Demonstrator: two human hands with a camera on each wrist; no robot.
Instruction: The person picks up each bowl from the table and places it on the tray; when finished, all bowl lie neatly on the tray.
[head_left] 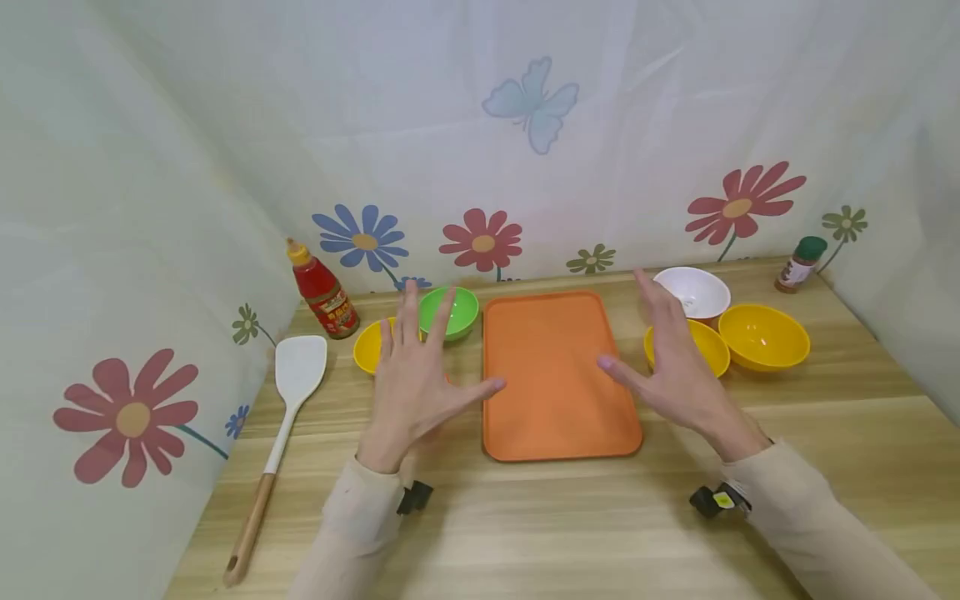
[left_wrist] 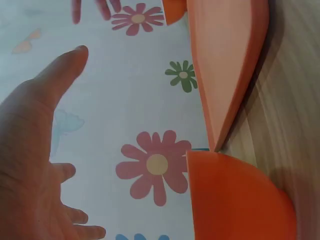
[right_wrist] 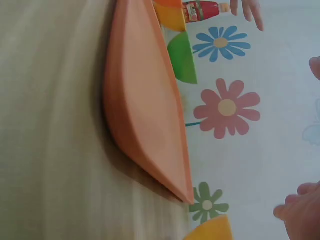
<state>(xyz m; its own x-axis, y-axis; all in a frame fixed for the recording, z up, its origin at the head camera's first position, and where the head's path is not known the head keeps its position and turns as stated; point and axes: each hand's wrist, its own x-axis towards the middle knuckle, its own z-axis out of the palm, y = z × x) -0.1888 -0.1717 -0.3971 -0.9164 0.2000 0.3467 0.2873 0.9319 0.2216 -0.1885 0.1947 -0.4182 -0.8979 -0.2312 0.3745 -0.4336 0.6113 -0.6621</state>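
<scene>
L hand point(head_left: 420, 367), R hand point(head_left: 682, 375): 2 grips spread wide, empty, near orange rectangular plastic-looking tray point(head_left: 553, 379). Prob. positioning step; next move needs lower hands.

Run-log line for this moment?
left grip: hovers, holds nothing | right grip: hovers, holds nothing | orange tray: flat on table | green bowl: left of tray

Yellow bowl point(head_left: 366, 350) partly behind left hand point(head_left: 414, 379)
</scene>
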